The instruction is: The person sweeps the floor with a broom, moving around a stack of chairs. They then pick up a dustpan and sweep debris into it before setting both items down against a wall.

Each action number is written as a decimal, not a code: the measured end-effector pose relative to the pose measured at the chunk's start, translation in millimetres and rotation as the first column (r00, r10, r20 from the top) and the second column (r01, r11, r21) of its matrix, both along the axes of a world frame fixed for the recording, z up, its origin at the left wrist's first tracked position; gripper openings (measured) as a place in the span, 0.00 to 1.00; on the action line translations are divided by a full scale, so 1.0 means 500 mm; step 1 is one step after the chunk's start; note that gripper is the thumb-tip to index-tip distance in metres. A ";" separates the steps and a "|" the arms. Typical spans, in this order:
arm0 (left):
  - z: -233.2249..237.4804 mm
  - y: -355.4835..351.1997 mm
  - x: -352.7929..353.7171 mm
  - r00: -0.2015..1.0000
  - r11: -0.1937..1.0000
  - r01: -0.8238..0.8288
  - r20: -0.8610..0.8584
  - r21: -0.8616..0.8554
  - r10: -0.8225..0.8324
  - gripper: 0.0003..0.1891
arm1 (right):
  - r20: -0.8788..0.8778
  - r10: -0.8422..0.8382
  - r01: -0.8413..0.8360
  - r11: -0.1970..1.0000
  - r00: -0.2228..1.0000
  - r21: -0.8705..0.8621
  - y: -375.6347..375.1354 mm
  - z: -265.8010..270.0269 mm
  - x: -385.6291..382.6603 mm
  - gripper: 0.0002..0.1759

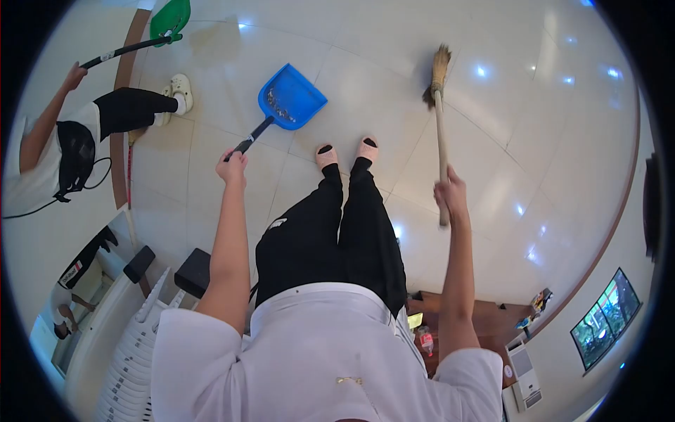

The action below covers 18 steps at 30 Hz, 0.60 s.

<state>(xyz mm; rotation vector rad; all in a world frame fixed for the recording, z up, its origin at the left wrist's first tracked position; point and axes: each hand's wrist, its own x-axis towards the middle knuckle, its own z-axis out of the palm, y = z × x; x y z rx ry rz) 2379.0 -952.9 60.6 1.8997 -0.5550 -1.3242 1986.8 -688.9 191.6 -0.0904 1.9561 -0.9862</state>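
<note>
My left hand (233, 166) is closed round the black handle of a blue dustpan (299, 95). Small bits of debris (280, 105) lie in the pan, near its handle end. On the other side of my feet, my right hand (452, 191) grips the pale wooden stick of a broom (441, 70). Its straw bristles point away from me, over the tiled floor (365, 84). The dustpan and the broom are well apart, with my pink shoes (368, 148) between and below them.
At left, another person (133, 112) holds a green dustpan (169, 20) by a long black handle. A second broom (132, 144) is beside that person. Stacked white chairs (130, 359) stand at lower left. A brown wooden table (485, 323) with a bottle (425, 342) is at lower right.
</note>
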 end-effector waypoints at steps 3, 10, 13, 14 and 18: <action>0.013 0.002 0.001 0.993 0.992 -0.115 -0.013 0.049 0.116 0.10 | -0.025 -0.038 0.034 0.991 0.999 -0.127 -0.163 -0.077 -0.014 0.29; 0.015 -0.013 -0.087 0.956 0.952 -0.290 -0.006 0.099 0.292 0.08 | -0.259 0.623 -0.587 0.782 0.738 0.208 -0.326 -0.124 0.028 0.16; 0.049 -0.038 -0.144 0.947 0.943 -0.318 0.074 0.102 0.311 0.08 | -0.017 0.715 -0.711 0.697 0.699 0.100 -0.321 -0.009 0.058 0.15; 0.044 -0.045 -0.160 0.943 0.939 -0.328 0.088 0.107 0.320 0.08 | 0.095 0.688 -0.694 0.716 0.719 0.068 -0.315 0.006 0.032 0.23; 0.003 -0.060 -0.147 0.940 0.930 -0.335 0.122 0.152 0.318 0.11 | 0.497 0.495 -0.545 0.837 0.713 -0.051 -0.295 0.157 -0.104 0.37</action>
